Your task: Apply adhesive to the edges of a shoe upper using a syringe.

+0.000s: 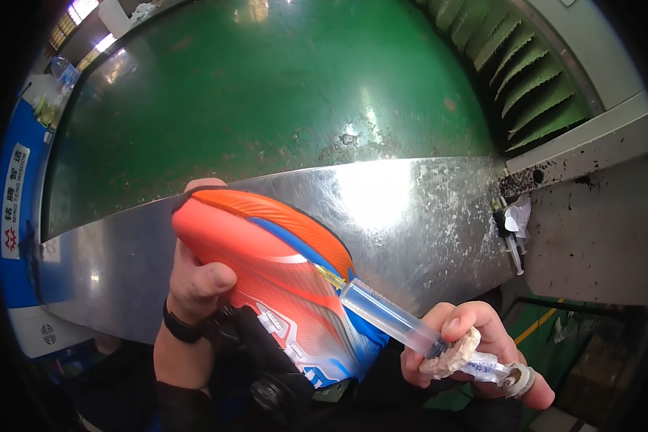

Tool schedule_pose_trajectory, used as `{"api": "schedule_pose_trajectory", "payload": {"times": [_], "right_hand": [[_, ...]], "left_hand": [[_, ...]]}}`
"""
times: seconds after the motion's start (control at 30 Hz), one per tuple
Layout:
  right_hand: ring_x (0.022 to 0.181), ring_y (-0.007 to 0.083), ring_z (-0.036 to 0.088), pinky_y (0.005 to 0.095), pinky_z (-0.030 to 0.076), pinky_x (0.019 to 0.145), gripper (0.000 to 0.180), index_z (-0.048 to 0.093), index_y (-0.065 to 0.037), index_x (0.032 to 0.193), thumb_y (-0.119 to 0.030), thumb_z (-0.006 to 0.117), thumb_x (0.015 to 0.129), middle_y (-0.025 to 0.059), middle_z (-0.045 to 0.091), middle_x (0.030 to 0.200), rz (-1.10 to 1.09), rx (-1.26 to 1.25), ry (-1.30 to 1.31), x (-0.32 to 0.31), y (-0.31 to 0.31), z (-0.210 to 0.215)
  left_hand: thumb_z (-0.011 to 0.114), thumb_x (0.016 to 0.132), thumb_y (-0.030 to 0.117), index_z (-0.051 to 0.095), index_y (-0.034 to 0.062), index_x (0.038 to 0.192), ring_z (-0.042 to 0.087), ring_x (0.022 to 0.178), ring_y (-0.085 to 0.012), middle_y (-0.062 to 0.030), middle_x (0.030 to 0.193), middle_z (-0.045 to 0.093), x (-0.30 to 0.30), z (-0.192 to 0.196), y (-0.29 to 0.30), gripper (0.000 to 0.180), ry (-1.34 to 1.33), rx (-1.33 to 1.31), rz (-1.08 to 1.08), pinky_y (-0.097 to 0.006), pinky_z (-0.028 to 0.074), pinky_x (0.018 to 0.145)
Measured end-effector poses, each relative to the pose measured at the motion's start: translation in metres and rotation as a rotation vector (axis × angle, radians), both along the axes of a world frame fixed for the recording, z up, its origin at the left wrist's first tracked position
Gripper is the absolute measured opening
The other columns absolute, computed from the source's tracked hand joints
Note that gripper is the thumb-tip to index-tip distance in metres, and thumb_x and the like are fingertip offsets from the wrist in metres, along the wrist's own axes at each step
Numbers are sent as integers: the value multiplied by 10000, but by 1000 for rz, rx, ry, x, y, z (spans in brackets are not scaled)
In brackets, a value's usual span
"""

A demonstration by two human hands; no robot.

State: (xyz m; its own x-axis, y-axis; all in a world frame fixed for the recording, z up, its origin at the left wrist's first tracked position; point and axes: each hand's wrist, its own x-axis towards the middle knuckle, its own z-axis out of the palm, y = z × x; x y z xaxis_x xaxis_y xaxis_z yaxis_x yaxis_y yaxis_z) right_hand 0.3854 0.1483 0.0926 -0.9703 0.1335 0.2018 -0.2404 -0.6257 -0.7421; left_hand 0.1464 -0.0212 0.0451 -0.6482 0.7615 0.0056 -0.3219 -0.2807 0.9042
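My left hand (194,284) grips an orange and blue sports shoe (273,273) by its toe end, thumb on the upper, holding it tilted above a metal ledge. My right hand (475,349) holds a clear plastic syringe (389,317); its thin needle tip touches the seam between the orange upper and the blue sole edge. The syringe plunger end is crusted with dried white glue, and tape wraps one finger of that hand. A black wristband sits on my left wrist. The heel end of the shoe is hidden behind a black shape at the bottom.
A scratched steel ledge (410,209) runs across the middle, with a green conveyor belt (266,86) behind it. Green slatted guards (525,79) stand at the upper right. Another syringe and white paper (515,230) lie by a stained grey surface at the right. A blue panel (21,216) borders the left.
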Motion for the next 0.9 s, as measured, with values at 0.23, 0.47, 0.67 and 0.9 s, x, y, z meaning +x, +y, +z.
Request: {"api": "schedule_pose_trajectory", "payload": {"times": [0.23,0.47,0.67,0.9], "right_hand": [[867,274,541,352,444,686,1006,318,11,1322,-701,652,695,274,438,1151,12,-15,-7,9,5,-12],[860,254,541,330,450,684,1040,319,-1,1321,-736,647,663,263,443,1164,51,41,-59,19,6,-13],[868,244,545,329,459,708,1077,324,-6,1317,-768,645,627,249,461,1144,-2,38,-132,29,1,-11],[914,239,548,317,463,755,1092,324,-3,1321,-776,642,618,248,451,1156,13,50,-221,44,-1,-9]], "left_hand": [[804,653,433,315,58,1349,558,1097,-243,-134,1231,509,-6,-7,-3,929,13,-102,-32,-392,477,939],[728,751,435,422,-8,1292,616,1021,-258,-147,1173,586,-15,-19,-10,763,22,-56,-113,-403,509,896],[666,814,424,457,-12,1266,628,1002,-261,-160,1152,604,-18,-26,-6,662,14,25,-123,-395,526,867],[589,873,418,490,-13,1228,636,970,-253,-150,1109,624,-21,-29,-5,567,84,5,-78,-396,531,857]]}}
